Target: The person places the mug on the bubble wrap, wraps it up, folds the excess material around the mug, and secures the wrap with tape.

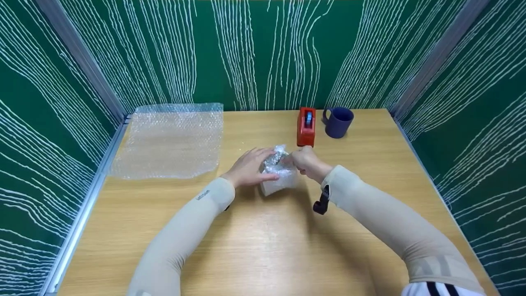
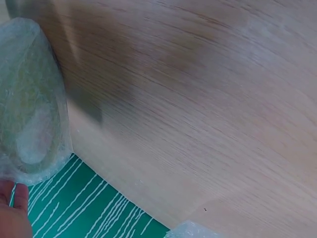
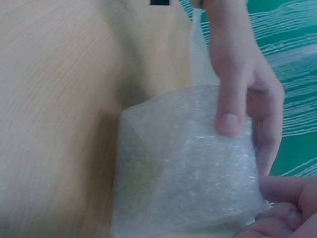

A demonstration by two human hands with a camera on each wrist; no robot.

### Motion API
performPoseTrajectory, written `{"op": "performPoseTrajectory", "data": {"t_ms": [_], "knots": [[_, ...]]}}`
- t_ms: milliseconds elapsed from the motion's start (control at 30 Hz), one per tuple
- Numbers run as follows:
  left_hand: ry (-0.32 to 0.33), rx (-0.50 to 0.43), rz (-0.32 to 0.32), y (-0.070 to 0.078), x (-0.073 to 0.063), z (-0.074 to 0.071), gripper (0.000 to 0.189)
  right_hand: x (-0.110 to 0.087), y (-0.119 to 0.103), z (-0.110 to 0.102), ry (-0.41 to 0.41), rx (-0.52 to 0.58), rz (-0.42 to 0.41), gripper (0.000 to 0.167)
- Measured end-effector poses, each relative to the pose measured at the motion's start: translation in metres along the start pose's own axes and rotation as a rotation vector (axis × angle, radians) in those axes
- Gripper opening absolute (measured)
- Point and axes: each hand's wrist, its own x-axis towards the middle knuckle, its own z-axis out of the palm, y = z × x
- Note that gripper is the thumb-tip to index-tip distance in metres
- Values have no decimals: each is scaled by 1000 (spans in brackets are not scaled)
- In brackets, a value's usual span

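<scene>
A bundle of bubble wrap (image 1: 278, 181) sits near the middle of the table, between both hands. In the left wrist view, a rounded, yellowish-green thing shows dimly through the wrapped bundle (image 2: 32, 99); its kind is hidden by the layers. My left hand (image 1: 251, 166) grips the bundle from the left, its thumb lying across the near side and its fingers behind. With curled fingers, my right hand (image 1: 306, 162) pinches the crumpled wrap at the bundle's upper right. The right wrist view has the left thumb (image 3: 230, 111) pressing the wrapped side, and the right hand's fingers (image 3: 287, 208) at the lower edge.
A flat sheet of bubble wrap (image 1: 176, 142) lies at the back left. Just beyond the right hand stands a red tape dispenser (image 1: 306, 127), with a purple mug (image 1: 338, 123) beside it. Green walls with white wavy lines (image 1: 283, 53) enclose the wooden table (image 1: 263, 246).
</scene>
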Motion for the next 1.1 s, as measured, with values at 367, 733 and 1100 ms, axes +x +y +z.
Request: {"op": "performPoseTrajectory", "data": {"t_ms": [367, 733, 1100], "knots": [[10, -54, -59, 2, 0, 1, 88, -10, -14, -7, -57, 27, -56, 6], [-2, -53, -69, 1, 0, 2, 93, -7, -16, -9, -58, -63, -122, 34], [0, -27, -59, 0, 2, 3, 91, 1, -16, -7, -125, -24, -123, 40]]}}
